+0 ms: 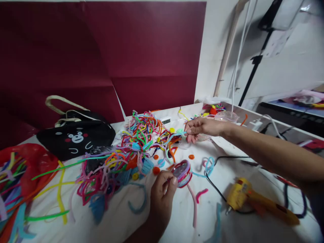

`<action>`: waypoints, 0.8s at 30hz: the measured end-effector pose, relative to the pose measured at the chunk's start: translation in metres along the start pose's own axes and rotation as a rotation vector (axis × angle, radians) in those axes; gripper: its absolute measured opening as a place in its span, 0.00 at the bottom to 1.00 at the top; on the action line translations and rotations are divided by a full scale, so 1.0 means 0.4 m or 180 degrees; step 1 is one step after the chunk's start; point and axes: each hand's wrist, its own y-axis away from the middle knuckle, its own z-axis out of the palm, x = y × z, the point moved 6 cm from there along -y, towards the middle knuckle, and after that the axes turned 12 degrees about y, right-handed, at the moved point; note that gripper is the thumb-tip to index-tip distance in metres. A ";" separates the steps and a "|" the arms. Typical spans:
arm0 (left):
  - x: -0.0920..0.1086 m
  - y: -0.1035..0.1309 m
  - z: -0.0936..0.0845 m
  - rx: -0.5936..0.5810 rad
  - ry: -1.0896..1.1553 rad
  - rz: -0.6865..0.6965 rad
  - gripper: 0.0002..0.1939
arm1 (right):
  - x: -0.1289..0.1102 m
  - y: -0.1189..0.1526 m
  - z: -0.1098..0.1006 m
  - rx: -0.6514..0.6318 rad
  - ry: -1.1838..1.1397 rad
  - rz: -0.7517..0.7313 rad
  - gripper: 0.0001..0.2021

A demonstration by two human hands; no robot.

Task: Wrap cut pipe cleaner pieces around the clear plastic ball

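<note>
My left hand (163, 195), low in the middle, pinches the edge of a round piece (182, 173) wrapped in pink, purple and red fuzzy stems. Farther up, my right hand (196, 130) has its thumb and forefinger closed on a light blue pipe cleaner (177, 134). That stem reaches left toward a tangled heap of colourful pipe cleaners (144, 130). Between the hands lie small orange discs (191, 157). A pink stem (193, 206) runs down the table below the round piece.
A yellow glue gun (240, 195) with a black cable lies at the right. Blue curled stems (209, 167) are near the cable. At the left are a black bag (76, 138) and a red plastic bag (37, 165) with pipe cleaners. A lamp stand (255, 65) rises behind.
</note>
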 end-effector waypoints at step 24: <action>-0.050 -0.005 -0.033 0.0371 0.0350 -0.0346 0.27 | -0.012 0.338 0.162 0.0878 -0.1066 0.0343 0.26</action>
